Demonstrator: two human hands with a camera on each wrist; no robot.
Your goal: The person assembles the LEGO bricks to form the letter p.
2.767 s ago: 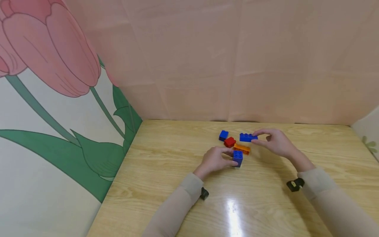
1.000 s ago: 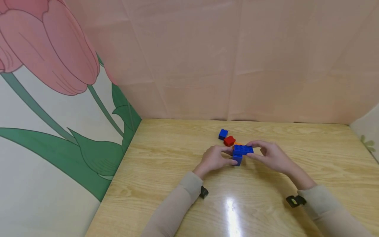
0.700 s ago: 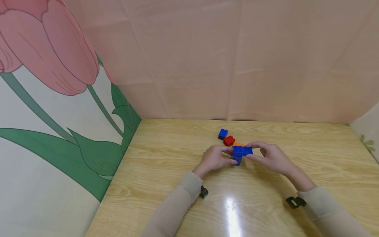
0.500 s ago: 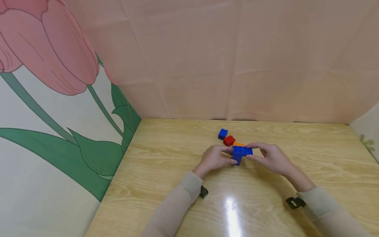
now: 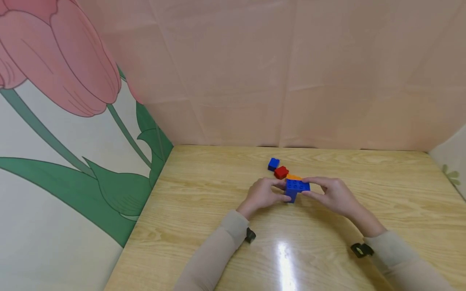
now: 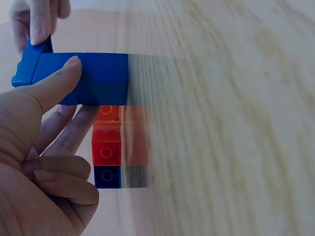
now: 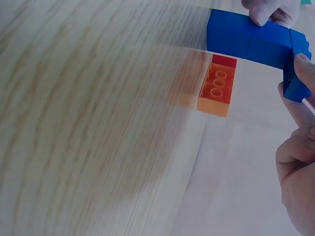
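My left hand (image 5: 263, 197) grips a stack of two blue toy building bricks (image 6: 98, 78) standing upright on the table, thumb on the near side and fingers behind. Across the stack's top lies a long blue brick (image 5: 297, 185), its right end jutting out past the stack. My right hand (image 5: 336, 196) pinches that free end between thumb and forefinger. In the right wrist view the long brick (image 7: 294, 86) sits right against the upper stacked brick.
Behind the stack an orange brick (image 5: 293, 177), a red brick (image 5: 281, 172) and a small blue brick (image 5: 274, 163) form a slanting row. The wooden table (image 5: 204, 173) ends at a pink cloth backdrop (image 5: 233, 101); a flower-printed panel (image 5: 91, 194) borders its left side.
My right hand has brought the long blue brick left and toward me, onto the stack, and it has tilted down level there. The left hand has kept its hold.
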